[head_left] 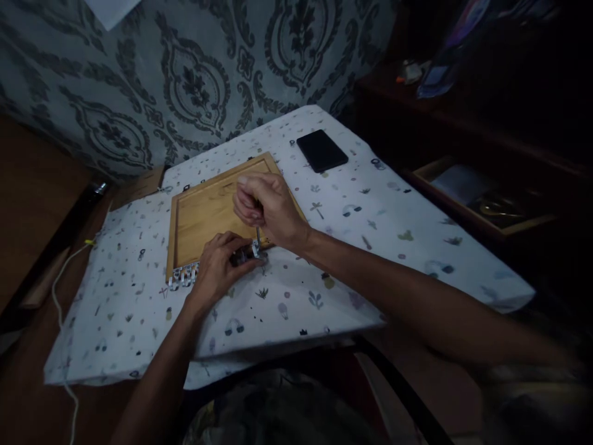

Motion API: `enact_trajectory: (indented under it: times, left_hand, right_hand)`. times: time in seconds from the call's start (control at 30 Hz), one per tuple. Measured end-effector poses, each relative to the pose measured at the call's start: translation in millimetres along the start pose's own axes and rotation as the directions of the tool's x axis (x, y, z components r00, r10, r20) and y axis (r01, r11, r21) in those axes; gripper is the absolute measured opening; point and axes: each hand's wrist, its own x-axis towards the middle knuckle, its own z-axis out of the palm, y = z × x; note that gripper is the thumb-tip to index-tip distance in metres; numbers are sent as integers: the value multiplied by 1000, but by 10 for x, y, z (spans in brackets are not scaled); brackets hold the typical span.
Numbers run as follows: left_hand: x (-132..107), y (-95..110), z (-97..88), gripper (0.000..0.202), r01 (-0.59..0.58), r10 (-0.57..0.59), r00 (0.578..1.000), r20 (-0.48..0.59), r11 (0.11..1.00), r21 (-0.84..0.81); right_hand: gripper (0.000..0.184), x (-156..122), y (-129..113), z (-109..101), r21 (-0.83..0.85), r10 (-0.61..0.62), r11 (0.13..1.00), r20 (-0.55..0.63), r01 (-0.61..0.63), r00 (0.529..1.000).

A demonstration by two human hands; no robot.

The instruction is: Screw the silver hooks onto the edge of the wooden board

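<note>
A framed wooden board [204, 213] lies flat on the cloth-covered table. At its front edge, my left hand [220, 259] has its thumb and fingers closed around a small shiny metal bracket [256, 248]. Above that bracket my right hand [269, 207] is a fist, wrapped round what looks like a screwdriver [258, 233]. Only its thin upright metal shaft shows below the fist, its lower end meeting the bracket. The handle is hidden in the fingers. Several similar metal pieces [183, 277] sit in a row along the board's front left edge.
A black tablet or phone [322, 150] lies toward the back right of the table [319, 303]. Brown cardboard [139, 186] rests at the back left corner. A white cable [58, 303] hangs at the left. An open drawer [482, 198] stands to the right, and a patterned wall [199, 80] rises behind.
</note>
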Motion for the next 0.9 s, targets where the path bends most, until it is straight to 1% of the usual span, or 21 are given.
enact_trajectory:
  times: [0.1, 0.37, 0.6, 0.9]
  left_hand:
    - [4, 13, -3, 40, -4, 4, 1000, -7, 1000, -13]
    - [-11, -6, 32, 39, -33, 31, 999, -43, 998, -48]
    - [-8, 23, 14, 38, -4, 3, 1000, -21, 999, -36]
    - [-15, 35, 10, 35, -1, 0, 1000, -30, 999, -35]
  right_hand:
    - [42, -1, 0, -1, 20, -2, 1000, -11, 2, 1000]
    - [43, 2, 15, 2, 41, -68, 997, -21, 69, 997]
    - [43, 4, 20, 1, 54, -67, 996, 11, 66, 998]
    - [41, 18, 108, -38, 50, -30, 998, 31, 28, 999]
